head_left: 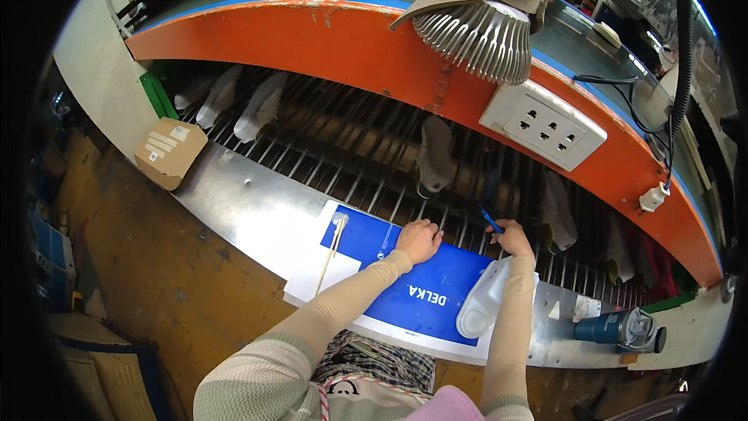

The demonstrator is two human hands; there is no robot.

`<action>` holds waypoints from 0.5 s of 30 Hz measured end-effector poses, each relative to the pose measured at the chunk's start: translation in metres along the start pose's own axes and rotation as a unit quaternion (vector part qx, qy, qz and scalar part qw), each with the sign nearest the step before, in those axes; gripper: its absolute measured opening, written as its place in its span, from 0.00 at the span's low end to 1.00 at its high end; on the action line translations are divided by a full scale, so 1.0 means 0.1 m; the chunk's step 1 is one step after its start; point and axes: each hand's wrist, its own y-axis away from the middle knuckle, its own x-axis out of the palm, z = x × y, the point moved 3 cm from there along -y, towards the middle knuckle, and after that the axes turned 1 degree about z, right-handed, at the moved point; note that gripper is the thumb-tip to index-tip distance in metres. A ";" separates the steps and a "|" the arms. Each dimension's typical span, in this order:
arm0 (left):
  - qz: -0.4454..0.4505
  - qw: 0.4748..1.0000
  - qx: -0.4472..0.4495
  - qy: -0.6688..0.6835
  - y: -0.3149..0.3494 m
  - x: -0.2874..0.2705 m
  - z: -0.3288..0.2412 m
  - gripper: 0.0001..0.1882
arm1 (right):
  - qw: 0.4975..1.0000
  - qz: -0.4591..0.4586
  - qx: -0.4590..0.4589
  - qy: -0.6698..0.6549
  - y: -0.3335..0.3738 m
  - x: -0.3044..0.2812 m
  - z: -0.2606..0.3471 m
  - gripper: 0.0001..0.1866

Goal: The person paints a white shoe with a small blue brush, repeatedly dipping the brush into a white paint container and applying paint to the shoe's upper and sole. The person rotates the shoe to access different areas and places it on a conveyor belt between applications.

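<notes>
My right hand [513,239] pinches a slim blue-handled tool [489,220] that points away over the metal rods; its tip is too small to make out. To the left, my left hand [421,242] rests on the far edge of a blue printed board [405,290], fingers bent over it and nothing visible in them. Beneath my right forearm, a white plastic container [477,313] lies on the board. Thin wooden sticks [331,253] lie at the board's left end, beside a small pale lump. Beyond my hands, a grey shoe [436,154] sits on the rods.
More grey shoes [260,107] stand on the rod conveyor [351,171], left and right. A brown cardboard box [171,153] sits on the metal ledge [234,206]; a dark blue tumbler [612,327] lies at right. Above hang a finned lamp [483,39] and an orange panel with sockets [544,125].
</notes>
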 end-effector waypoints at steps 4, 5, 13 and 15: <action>0.003 1.000 0.001 0.001 0.00 -0.02 -0.01 0.13 | 1.000 -0.025 -0.011 0.013 -0.01 0.02 -0.01 0.12; 0.010 1.000 0.000 -0.005 0.00 -0.02 -0.01 0.13 | 1.000 -0.024 -0.013 0.013 -0.01 0.01 -0.01 0.12; 0.003 1.000 -0.002 -0.002 -0.02 0.01 -0.02 0.13 | 0.999 -0.020 -0.006 0.030 0.00 -0.02 0.00 0.10; 0.013 1.000 -0.008 -0.007 -0.03 0.01 -0.02 0.12 | 0.999 -0.041 -0.016 0.022 0.00 -0.03 0.01 0.10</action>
